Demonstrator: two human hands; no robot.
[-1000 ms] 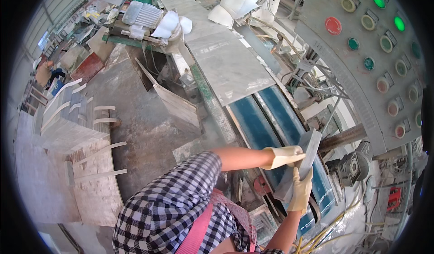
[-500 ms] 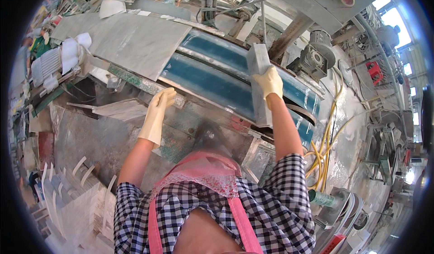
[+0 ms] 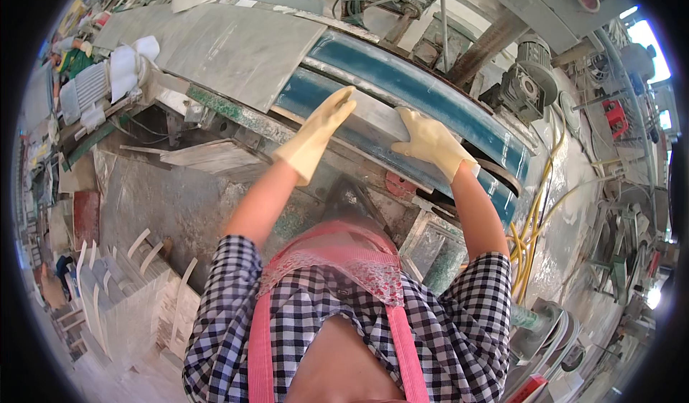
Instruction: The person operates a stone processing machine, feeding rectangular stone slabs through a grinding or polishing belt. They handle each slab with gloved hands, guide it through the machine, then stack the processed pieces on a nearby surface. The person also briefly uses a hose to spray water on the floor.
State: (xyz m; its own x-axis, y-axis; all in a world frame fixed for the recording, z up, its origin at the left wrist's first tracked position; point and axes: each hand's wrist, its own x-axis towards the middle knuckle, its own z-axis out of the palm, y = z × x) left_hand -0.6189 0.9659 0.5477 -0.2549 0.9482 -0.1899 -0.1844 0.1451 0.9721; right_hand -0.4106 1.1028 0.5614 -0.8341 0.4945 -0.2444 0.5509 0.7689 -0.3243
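A pale grey stone bar (image 3: 375,121) lies lengthwise along the near blue belt. My right hand (image 3: 430,143), in a cream rubber glove, grips the bar from above, thumb on the near side and fingers toward the far side. Its glove hides the bar's right part. My left hand (image 3: 316,134), gloved alike, is open with fingers stretched out together at the bar's left end. Whether its palm presses on the stone I cannot tell. The far blue belt (image 3: 402,69) runs parallel behind the bar.
A wide grey stone slab (image 3: 222,53) covers the belts' left part. An electric motor (image 3: 530,80) stands beyond the belts at right, below a grey machine housing (image 3: 552,1). Yellow hoses (image 3: 538,202) hang at right. Upright pale slabs (image 3: 136,299) stand at lower left.
The stone bar has turned from lying across both belts to lying along the near one. My left hand has moved right to its end; my right hand's grip has turned with it.
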